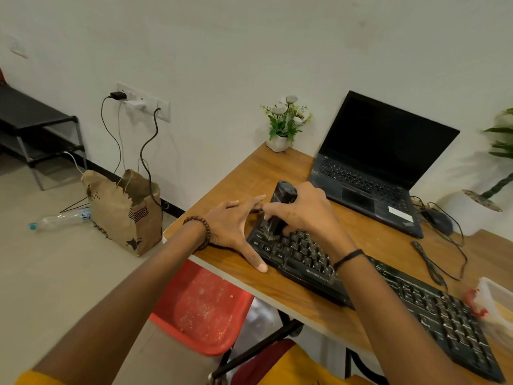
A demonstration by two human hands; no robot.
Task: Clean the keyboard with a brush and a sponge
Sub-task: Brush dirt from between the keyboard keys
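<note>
1. I am recording the keyboard lying on the wooden table, running diagonally from the centre of the frame to the lower right corner.
2. The right hand is gripping the brush at centre frame, its fingers curled round the black handle. The brush is standing nearly upright, with its bristles pressing on the keys at the keyboard's upper-left end.
3. The left hand is lying flat just left of that end, fingers straight and spread, holding nothing. Its thumb is resting against the keyboard's near edge.
4. An open laptop, screen dark, is sitting in the upper right behind the keyboard, with a mouse just right of it.
5. A small white flower pot is standing at the table's far corner, upper centre.
6. A clear container with a red clip is showing blurred at the right edge; I cannot tell its contents.
7. At left, a paper bag is standing on the floor with a plastic bottle lying beside it.
8. A red seat is showing beneath the table edge at lower centre.
</note>
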